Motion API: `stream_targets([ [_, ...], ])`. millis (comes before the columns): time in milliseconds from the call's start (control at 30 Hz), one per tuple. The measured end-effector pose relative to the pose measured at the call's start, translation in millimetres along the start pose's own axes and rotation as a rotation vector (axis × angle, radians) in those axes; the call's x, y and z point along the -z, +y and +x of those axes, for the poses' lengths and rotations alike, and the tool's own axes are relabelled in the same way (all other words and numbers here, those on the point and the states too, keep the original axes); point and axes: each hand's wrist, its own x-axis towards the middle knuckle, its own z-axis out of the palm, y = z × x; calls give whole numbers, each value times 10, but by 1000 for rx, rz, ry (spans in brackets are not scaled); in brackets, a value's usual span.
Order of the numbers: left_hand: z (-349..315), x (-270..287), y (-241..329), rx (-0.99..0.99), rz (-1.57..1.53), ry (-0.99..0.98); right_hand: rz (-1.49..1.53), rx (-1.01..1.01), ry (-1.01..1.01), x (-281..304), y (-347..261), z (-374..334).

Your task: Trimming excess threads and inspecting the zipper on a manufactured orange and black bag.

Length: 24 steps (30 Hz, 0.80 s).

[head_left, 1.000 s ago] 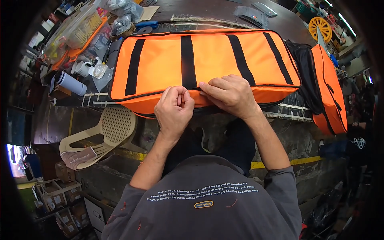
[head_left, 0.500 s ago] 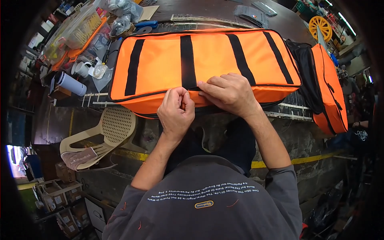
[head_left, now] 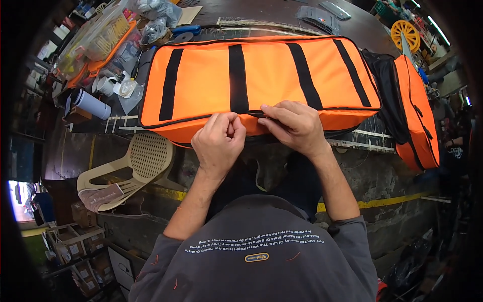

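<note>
A long orange bag (head_left: 198,75) with black straps and black edge trim lies along the near side of the table. At its near edge, beside the foot of a black strap (head_left: 239,80), my left hand (head_left: 217,143) is closed in a pinch. What it grips, if anything, is hidden by the fingers. Just to the right, my right hand (head_left: 298,126) pinches the bag's black edge trim between thumb and fingers. A short stretch of trim shows between the two hands.
Another orange and black bag (head_left: 417,110) hangs at the table's right end. A white tumbler (head_left: 90,103), mugs (head_left: 105,85) and a clear plastic box (head_left: 103,43) crowd the left. A beige plastic chair (head_left: 148,158) stands on the floor at left.
My right hand has shifted slightly right along the bag's edge, widening the gap between my hands. My left hand has drawn a little lower, still in a pinch.
</note>
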Motion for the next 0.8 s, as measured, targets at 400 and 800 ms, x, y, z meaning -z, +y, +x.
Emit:
stream_targets([
  [400, -106, -132, -26, 198, -344, 20, -191, 175, -94, 28, 38, 113],
  [800, -137, -187, -31, 247, -425, 23, -207, 178, -159, -32, 63, 183],
])
